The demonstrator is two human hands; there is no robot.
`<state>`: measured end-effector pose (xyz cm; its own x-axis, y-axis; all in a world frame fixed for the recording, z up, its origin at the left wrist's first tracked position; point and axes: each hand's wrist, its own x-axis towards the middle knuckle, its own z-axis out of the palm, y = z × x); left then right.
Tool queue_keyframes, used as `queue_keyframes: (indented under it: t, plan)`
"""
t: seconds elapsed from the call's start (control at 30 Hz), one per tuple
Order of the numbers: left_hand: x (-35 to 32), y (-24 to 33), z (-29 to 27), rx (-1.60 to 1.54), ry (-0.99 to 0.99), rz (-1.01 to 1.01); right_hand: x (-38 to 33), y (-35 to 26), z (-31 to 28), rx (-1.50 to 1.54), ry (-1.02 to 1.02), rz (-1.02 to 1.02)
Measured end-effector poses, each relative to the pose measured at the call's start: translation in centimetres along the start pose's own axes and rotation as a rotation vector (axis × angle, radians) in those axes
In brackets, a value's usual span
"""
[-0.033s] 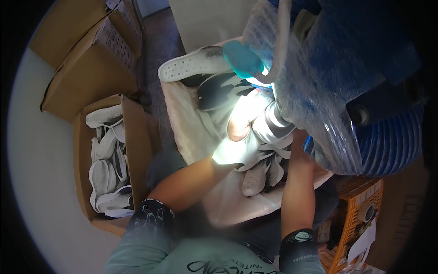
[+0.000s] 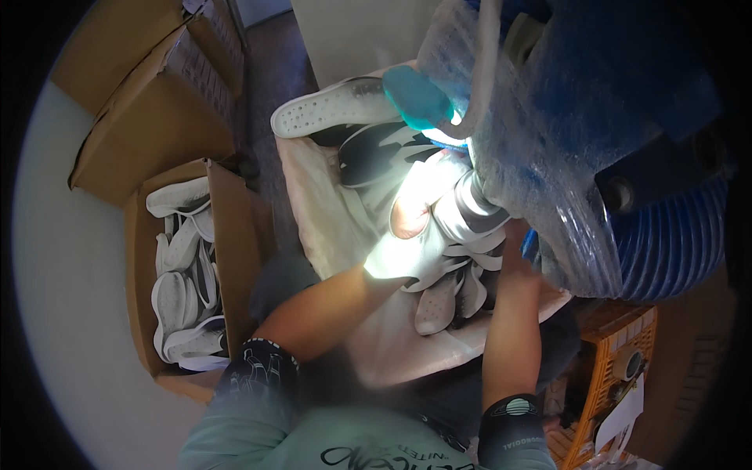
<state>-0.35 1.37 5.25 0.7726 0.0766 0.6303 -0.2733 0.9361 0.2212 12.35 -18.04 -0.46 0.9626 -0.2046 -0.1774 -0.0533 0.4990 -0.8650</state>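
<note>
Pale pink cloth (image 2: 313, 204) spreads beneath a rounded white-and-grey shoe (image 2: 462, 215) just beside the glare-washed left hand (image 2: 427, 188); its toe direction, long axis and that hand's grip cannot be told. Blue plastic-wrapped machinery (image 2: 560, 172) hides the right hand, its state unknown; farther left, an open brown cardboard box (image 2: 235, 258) holds white shoes (image 2: 176, 301).

Principal support: a pale pinkish cloth (image 2: 309, 204), creased, its edges raised around the contents; the structure beneath is hidden. At its far left corner lies a long white perforated shoe (image 2: 317, 113). Just beside that, nearer the wearer, is a dark shoe with pale patches (image 2: 376, 157). Toward the near edge, several grey-white shoes (image 2: 435, 309) overlap; at least one is perforated. Strong glare obscures the middle. Secondary support: an open carton (image 2: 236, 258) at left, holding overlapping white-and-black shoes (image 2: 176, 301).
</note>
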Motion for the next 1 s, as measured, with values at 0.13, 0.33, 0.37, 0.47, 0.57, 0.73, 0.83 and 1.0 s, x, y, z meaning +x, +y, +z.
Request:
queue_keyframes:
  t: [0.13, 0.33, 0.37, 0.47, 0.57, 0.73, 0.83, 1.0]
  plan:
    - [-1.5, -0.8, -0.2, -0.134, 0.15, -0.093, -1.7, -2.9, -5.3, 0.033, 0.033, -0.062]
    - [-3.2, -1.6, 0.1, 0.038, 0.585, -0.196, -13.5, -6.8, -15.7, -0.132, -0.079, -0.121]
    - [-3.5, -1.7, 0.5, 0.05, 0.58, -0.2, -16.2, -6.9, -16.5, -0.166, -0.183, -0.072]
    - [-4.1, -2.7, 2.3, 0.104, 0.498, -0.176, -23.3, -6.6, -16.0, -0.153, -0.339, 0.153]
    - [-3.7, -3.0, 3.4, 0.109, 0.438, -0.169, -27.1, -6.7, -13.2, -0.124, -0.344, 0.245]
    - [-2.3, -2.5, 3.7, 0.077, 0.463, -0.117, -25.3, -7.4, -8.2, -0.091, -0.374, 0.213]
    - [-1.7, -2.0, 3.4, 0.491, 0.541, -0.09, -22.8, -7.4, -5.6, -0.131, -0.419, 0.152]
    - [0.3, -0.3, 1.8, 0.654, 0.601, -0.106, -19.6, -7.6, -2.9, -0.154, -0.419, 0.15]
